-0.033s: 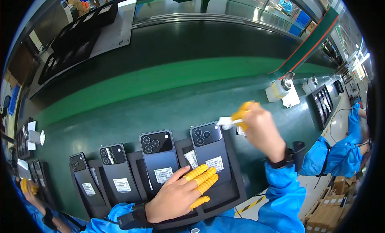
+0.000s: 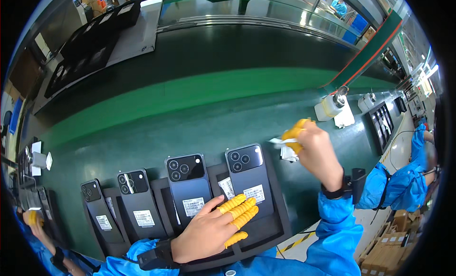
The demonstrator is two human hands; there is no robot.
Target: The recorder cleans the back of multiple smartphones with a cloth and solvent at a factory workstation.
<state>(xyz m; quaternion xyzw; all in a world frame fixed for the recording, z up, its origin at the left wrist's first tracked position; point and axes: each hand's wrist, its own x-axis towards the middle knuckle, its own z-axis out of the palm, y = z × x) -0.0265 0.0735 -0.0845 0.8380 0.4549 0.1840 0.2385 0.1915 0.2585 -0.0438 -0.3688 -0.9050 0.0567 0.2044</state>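
Note:
My left hand (image 2: 209, 231), with yellow finger covers, lies flat with fingers spread on the lower back of the rightmost phone (image 2: 251, 177). That dark phone lies back up in a black tray (image 2: 281, 214), its camera block at the far end and a white label in the middle. My right hand (image 2: 317, 152), also with yellow finger covers, pinches a thin white wipe (image 2: 279, 141) above the table, just right of that phone and apart from it. More phones (image 2: 187, 181) lie in a row to the left, camera blocks away from me.
A crumpled white piece (image 2: 289, 154) lies on the green table below my right hand. A pump bottle (image 2: 327, 108) and a white cloth (image 2: 345, 118) stand farther right, near another black tray (image 2: 381, 126). Co-workers' blue sleeves (image 2: 403, 186) show at both sides.
My right hand has drawn the white wipe rightward, away from the phone's camera end, uncovering more of the crumpled white piece. My left hand stays on the phone.

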